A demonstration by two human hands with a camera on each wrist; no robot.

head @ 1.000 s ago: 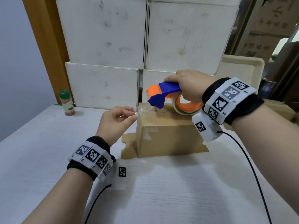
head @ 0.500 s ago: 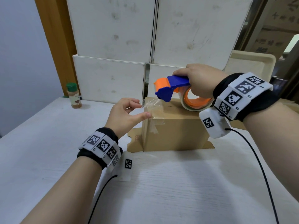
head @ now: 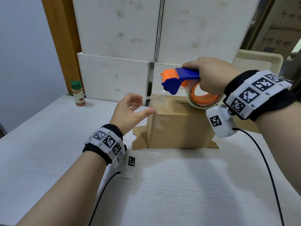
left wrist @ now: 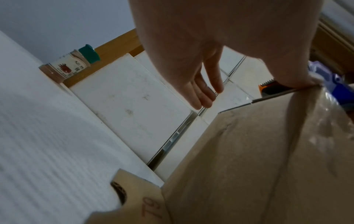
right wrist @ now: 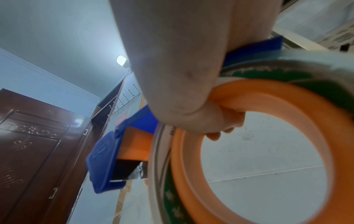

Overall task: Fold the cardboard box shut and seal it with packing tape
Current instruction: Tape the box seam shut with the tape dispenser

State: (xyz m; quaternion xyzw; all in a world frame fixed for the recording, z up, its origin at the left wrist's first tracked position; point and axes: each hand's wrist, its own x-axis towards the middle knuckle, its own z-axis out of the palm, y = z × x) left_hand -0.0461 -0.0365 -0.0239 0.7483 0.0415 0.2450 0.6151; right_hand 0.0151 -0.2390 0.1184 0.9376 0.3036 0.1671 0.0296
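Observation:
A brown cardboard box (head: pixel 179 128) stands mid-table, top flaps folded down. Clear tape (head: pixel 160 106) lies over its top left edge and runs up to a blue and orange tape dispenser (head: pixel 177 79), which hovers just above the box top. My right hand (head: pixel 211 75) grips that dispenser by the roll, fingers curled through the orange core (right wrist: pixel 268 151). My left hand (head: pixel 138 108) is at the box's left side. Its thumb (left wrist: pixel 287 72) presses the tape on the top edge of the box (left wrist: pixel 249 166), and the other fingers (left wrist: pixel 201 94) hang relaxed and touch nothing.
A green-lidded spice jar (head: pixel 78 93) stands at the back left. Stacked white boxes (head: pixel 114 75) wall off the back, with a beige tray (head: pixel 260 61) at the right. The box's bottom flaps (head: pixel 140 141) splay out on the white table (head: pixel 179 185). Black wrist cables trail toward me.
The left hand has let go of the tape end it pinched. Its thumb now presses the tape on the box edge with the fingers spread. The dispenser has risen slightly.

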